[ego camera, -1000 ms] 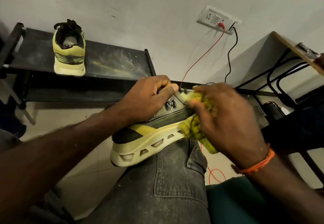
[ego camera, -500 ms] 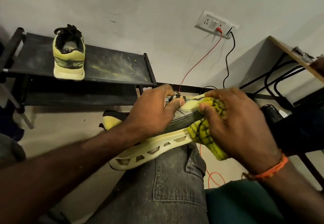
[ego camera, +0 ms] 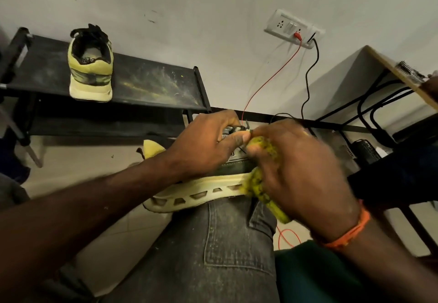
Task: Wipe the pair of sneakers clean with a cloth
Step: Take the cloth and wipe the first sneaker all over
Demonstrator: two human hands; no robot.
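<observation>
While the right hand [ego camera: 301, 172] curls its fingers [ego camera: 257, 151] round a bunched yellow-green cloth [ego camera: 263, 179] and presses it to the sneaker [ego camera: 201, 191], the left hand [ego camera: 208, 146] grips the same shoe's upper from above, thumb laid along the side panel just beside the cloth.

Item, shoe in work: lies sole-down across the person's thigh [ego camera: 227, 243], in grey denim. Long axis runs from the lower left, where the pale cut-out sole overhangs the thigh's left edge, up to the right under the cloth. Which end is the toe cannot be told; the hands cover it.

Item, cloth: wrapped over the right end of the sole and side wall, a tail hanging below the palm. Unwiped sole lies leftward of the fingers, so the next stroke, by judgement, runs left along the axis toward the left hand, which is the nearer brace.

Item, second sneaker [ego camera: 90, 65]: upright, heel toward the camera, near the left end of the black rack's [ego camera: 154, 82] dusty top shelf, well apart from both hands.
</observation>
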